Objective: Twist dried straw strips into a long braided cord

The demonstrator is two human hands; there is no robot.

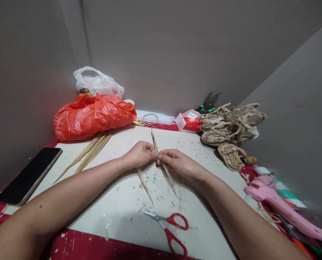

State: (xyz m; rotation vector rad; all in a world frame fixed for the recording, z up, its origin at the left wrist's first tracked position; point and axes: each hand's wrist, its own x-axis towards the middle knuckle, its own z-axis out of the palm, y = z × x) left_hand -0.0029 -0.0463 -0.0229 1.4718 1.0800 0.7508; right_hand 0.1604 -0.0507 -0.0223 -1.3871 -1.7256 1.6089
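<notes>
My left hand (142,154) and my right hand (178,164) meet above the white sheet, both closed in a pinch on a braided strand (154,142) of dried, straw-coloured husk. The thin braided end points away from me. From beneath my fingers, loose husk strips (167,175) hang toward me, and another strip (144,183) trails below my left hand. A fine clear thread seems to run down by my right hand. Red-handled scissors (164,224) lie partly open on the sheet nearer to me. My fingers hide the point where the strips join.
A white sheet (95,209) with scraps covers the red table. At left lie a phone (30,175), dried husk strips (93,153) and a red plastic bag (94,117). On the right are coiled braided cords (226,126), a tissue pack (189,122) and a pink glue gun (288,209). Grey walls enclose the table.
</notes>
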